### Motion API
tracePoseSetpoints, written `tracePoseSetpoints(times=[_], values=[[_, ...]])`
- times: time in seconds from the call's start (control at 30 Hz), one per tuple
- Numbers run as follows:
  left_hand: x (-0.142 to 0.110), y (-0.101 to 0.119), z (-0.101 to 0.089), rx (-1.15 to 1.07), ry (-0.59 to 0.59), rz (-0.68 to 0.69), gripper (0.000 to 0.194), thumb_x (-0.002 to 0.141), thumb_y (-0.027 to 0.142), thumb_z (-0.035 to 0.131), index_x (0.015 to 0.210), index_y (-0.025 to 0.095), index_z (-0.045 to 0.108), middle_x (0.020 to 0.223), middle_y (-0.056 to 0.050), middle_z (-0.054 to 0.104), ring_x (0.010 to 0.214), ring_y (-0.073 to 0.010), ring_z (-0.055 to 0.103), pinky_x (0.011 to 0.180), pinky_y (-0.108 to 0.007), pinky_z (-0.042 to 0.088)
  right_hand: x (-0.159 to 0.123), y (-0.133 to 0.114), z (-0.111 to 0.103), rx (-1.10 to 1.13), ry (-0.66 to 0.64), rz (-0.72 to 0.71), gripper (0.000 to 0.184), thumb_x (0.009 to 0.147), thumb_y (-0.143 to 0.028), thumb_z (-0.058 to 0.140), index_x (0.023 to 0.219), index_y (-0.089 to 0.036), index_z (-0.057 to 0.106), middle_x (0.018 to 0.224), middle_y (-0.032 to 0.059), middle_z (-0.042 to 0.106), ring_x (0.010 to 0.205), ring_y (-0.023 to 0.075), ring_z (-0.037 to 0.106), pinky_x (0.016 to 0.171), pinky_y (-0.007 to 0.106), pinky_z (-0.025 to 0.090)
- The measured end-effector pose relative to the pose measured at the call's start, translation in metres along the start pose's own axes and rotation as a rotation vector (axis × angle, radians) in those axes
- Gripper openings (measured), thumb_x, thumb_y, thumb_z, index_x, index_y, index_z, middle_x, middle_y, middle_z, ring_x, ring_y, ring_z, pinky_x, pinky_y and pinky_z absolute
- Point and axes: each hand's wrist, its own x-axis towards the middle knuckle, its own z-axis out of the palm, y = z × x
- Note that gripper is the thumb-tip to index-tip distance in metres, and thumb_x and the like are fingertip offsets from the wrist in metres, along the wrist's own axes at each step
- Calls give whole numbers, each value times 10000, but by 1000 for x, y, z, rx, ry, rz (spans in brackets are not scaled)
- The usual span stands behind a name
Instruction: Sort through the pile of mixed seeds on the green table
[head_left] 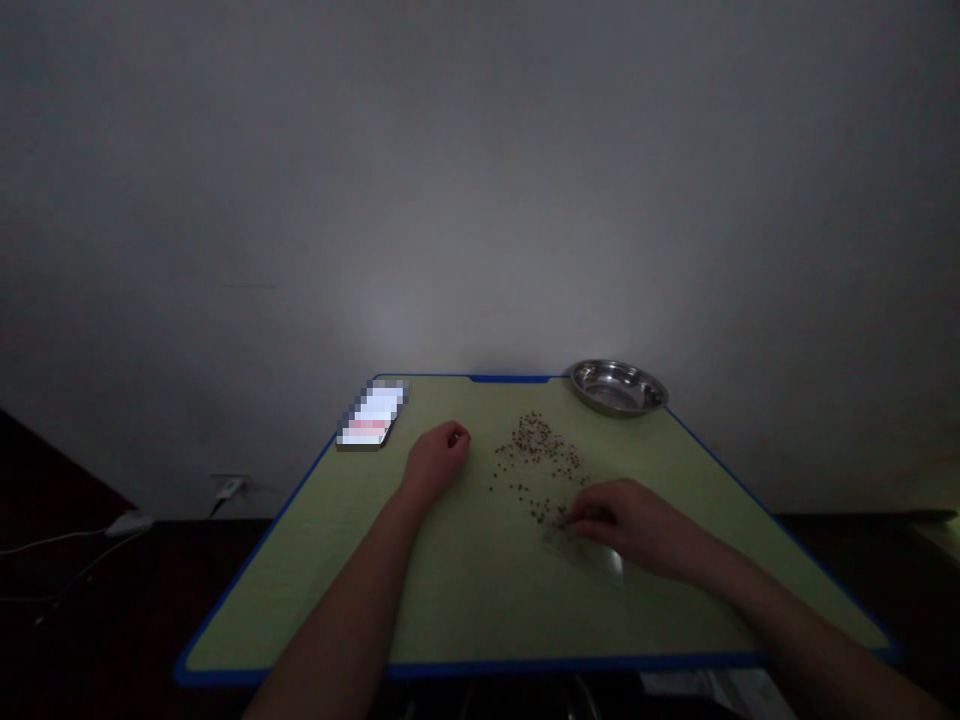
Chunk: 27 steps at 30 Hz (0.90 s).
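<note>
Several small dark seeds or beans [538, 452] lie scattered on a pale green table [465, 590] with a blue rim. My left hand [436, 458] rests on the table left of the scatter, its fingers curled into a loose fist with nothing visible in it. My right hand [628, 524] lies at the near edge of the scatter, fingertips pinched together at a few seeds. Under it sits a thin clear strip [592, 556], perhaps a small plastic bag or ruler.
A steel bowl [618, 387] stands at the table's far right corner. A phone [373, 414] with a lit screen lies at the far left corner. A grey wall rises behind; a socket and white cables [127, 524] sit at floor level on the left.
</note>
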Motion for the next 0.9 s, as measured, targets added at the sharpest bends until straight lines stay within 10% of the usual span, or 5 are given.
tracePoseSetpoints(times=[0.57,0.9], values=[[0,-1,0,32,-13,-4,249,797,296,446,844,185,664,801,-49,678,719,-157,577,631,-254,376,66,16,5,-280,269,57,199,861,-331,508,881,-213,667,865,50,693,786,188,600,655,265,361],[-1,2,-1,31,-17,-8,247,816,297,448,842,180,664,789,-47,680,722,-156,583,640,-255,381,42,-7,-5,4,112,-44,179,831,-268,510,773,-174,651,684,14,635,612,134,531,558,234,349]])
